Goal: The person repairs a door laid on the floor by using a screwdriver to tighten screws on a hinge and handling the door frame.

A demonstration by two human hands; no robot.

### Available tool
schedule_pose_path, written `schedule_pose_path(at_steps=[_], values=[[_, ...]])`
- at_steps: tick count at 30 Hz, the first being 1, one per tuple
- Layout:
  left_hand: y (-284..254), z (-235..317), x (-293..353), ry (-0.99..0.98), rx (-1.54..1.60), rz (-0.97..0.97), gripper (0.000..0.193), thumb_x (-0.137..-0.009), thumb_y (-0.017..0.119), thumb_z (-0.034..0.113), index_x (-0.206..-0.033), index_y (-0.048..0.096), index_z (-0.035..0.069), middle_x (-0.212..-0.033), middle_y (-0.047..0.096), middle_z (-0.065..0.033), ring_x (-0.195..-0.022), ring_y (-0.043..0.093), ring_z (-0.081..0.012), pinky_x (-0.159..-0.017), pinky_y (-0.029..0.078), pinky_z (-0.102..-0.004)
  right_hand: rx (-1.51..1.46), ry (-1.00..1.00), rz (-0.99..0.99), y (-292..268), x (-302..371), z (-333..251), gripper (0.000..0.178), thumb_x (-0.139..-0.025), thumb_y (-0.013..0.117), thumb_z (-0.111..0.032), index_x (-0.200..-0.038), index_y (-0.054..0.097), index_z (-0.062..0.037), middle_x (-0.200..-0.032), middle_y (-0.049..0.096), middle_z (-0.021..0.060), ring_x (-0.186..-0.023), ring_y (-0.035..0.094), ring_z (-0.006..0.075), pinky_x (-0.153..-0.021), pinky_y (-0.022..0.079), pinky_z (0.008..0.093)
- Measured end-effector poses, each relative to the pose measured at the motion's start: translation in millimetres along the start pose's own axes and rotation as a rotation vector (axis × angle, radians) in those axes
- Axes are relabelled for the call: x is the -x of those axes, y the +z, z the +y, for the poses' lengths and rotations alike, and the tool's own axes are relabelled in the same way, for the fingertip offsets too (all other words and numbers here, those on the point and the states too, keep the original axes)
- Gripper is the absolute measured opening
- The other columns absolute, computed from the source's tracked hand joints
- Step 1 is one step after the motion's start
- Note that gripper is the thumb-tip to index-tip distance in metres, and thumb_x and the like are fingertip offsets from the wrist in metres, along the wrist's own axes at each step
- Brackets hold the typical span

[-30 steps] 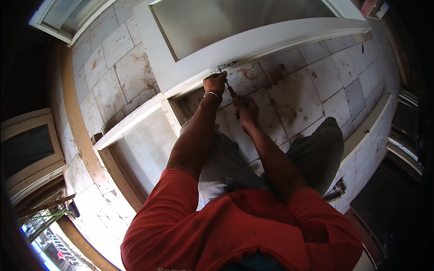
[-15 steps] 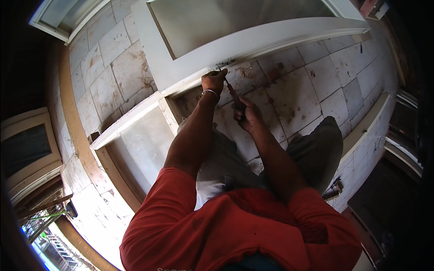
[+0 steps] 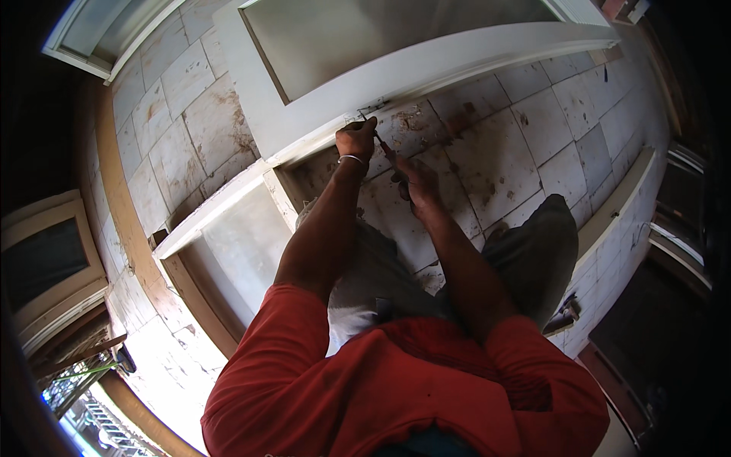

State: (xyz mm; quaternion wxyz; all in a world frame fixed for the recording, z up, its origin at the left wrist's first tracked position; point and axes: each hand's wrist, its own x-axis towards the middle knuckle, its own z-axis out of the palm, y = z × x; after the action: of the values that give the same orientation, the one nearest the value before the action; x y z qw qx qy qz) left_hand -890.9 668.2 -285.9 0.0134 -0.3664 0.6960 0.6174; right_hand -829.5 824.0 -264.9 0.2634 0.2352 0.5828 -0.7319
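My right hand [image 3: 419, 183] is closed round the handle of a screwdriver [image 3: 387, 151], a slim tool with a dark red grip. Its thin shaft slants up and left to the edge of a white door [image 3: 320, 95] that lies with a glass panel. At that edge my left hand [image 3: 355, 140], with a pale bangle at the wrist, is closed, thumb and fingers pinched about the shaft. Just beyond the fingertips a small dark metal fitting, like a hinge [image 3: 375, 104], sits on the door's edge. The screwdriver's tip is hard to make out there.
Another white frame with a pane [image 3: 247, 236] lies by my left arm. Stained, cracked pale tiles [image 3: 495, 164] cover the floor. A long pale board [image 3: 618, 206] lies to the right of my knee. Further framed panels [image 3: 49, 251] stand at the left.
My right hand has turned on the screwdriver's handle, its back now facing up more. My left hand stays at the door edge. The whole view has shifted slightly.
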Motion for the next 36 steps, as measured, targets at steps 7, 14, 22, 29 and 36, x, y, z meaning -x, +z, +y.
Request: schedule_pose_path(at_steps=[7, 14, 22, 29, 36], values=[[-0.9, -2.1, -2.3, 0.059, 0.071, -0.001, 0.037, -0.079, 0.072, 0.03, -0.092, 0.072, -0.005, -0.085, 0.072, -0.0114, -0.077, 0.064, -0.0186, -0.076, 0.049, -0.0321, 0.148, -0.244, 0.032, 10.6, 1.7, -1.4, 0.032, -0.085, 0.069, -0.031, -0.096, 0.064, -0.002, -0.07, 0.06, 0.0041, -0.044, 0.043, 0.008, -0.04, 0.03, 0.0249], [0.6, -34.0, -22.4, -0.004, -0.172, -0.102, 0.036, -0.076, 0.073, 0.037, -0.09, 0.075, 0.003, -0.084, 0.072, -0.0106, -0.082, 0.068, -0.0235, -0.079, 0.051, -0.0359, 0.077, -0.012, 0.076, 12.8, 8.0, 10.4, 0.034, -0.083, 0.069, -0.033, -0.093, 0.062, -0.0015, -0.07, 0.058, 0.0059, -0.044, 0.045, 0.0102, -0.041, 0.034, 0.0264], [-2.6, -5.9, -0.3, 0.003, 0.021, -0.085, 0.036, -0.078, 0.074, 0.031, -0.09, 0.072, -0.003, -0.084, 0.071, -0.0092, -0.077, 0.061, -0.0172, -0.076, 0.048, -0.0328, -0.056, 0.08, -0.011, 1.1, 1.3, 4.6, 0.029, -0.087, 0.063, -0.034, -0.094, 0.058, -0.0066, -0.071, 0.059, 0.0066, -0.047, 0.047, 0.0123, -0.043, 0.035, 0.0277], [-5.6, -2.8, -1.2, -0.015, 0.006, -0.038, 0.038, -0.076, 0.077, 0.03, -0.09, 0.072, -0.004, -0.084, 0.07, -0.0094, -0.076, 0.062, -0.0181, -0.075, 0.048, -0.0336, -0.292, 0.275, -0.113, 5.9, 7.1, -1.9, 0.026, -0.088, 0.063, -0.035, -0.094, 0.058, -0.0104, -0.071, 0.055, 0.0023, -0.052, 0.047, 0.0114, -0.045, 0.033, 0.025], [-5.3, -6.6, -5.0, 0.02, 0.001, 0.011, 0.038, -0.073, 0.079, 0.032, -0.088, 0.074, -0.002, -0.081, 0.072, -0.0124, -0.074, 0.066, -0.02, -0.074, 0.05, -0.0339, -0.273, 0.234, -0.118, 3.8, 2.7, 4.1, 0.027, -0.086, 0.066, -0.036, -0.094, 0.06, -0.0109, -0.07, 0.052, -0.0003, -0.053, 0.044, 0.0097, -0.046, 0.032, 0.0243]])
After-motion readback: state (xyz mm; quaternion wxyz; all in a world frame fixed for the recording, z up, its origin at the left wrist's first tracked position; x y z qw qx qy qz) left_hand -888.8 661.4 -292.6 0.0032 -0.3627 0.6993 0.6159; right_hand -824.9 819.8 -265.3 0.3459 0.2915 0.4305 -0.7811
